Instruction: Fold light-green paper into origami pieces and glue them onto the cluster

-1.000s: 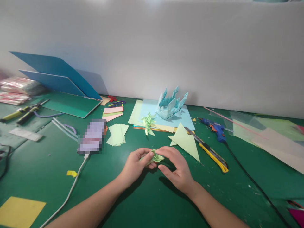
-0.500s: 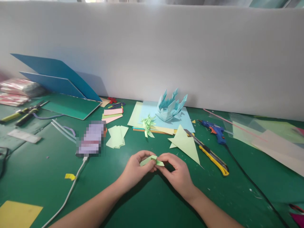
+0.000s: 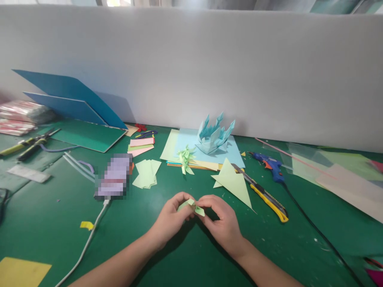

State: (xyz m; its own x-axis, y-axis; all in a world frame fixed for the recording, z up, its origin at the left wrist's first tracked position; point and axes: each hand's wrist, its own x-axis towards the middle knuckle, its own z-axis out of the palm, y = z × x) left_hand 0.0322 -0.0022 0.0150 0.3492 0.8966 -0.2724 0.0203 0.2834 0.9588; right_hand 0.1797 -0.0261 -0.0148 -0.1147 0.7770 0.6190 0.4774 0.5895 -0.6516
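I have the small folded green paper [image 3: 191, 202] between both hands, on the near side of the light-blue paper model [image 3: 212, 142] and well apart from it. My left hand [image 3: 173, 217] closes round the paper's left part, thumb pressed on it; my right hand [image 3: 223, 221] pinches its right end, thumb and forefinger narrow. Just to the model's near left lies a frilled green paper piece [image 3: 186, 156]; to its near right, a yellow cutter [image 3: 263, 195]
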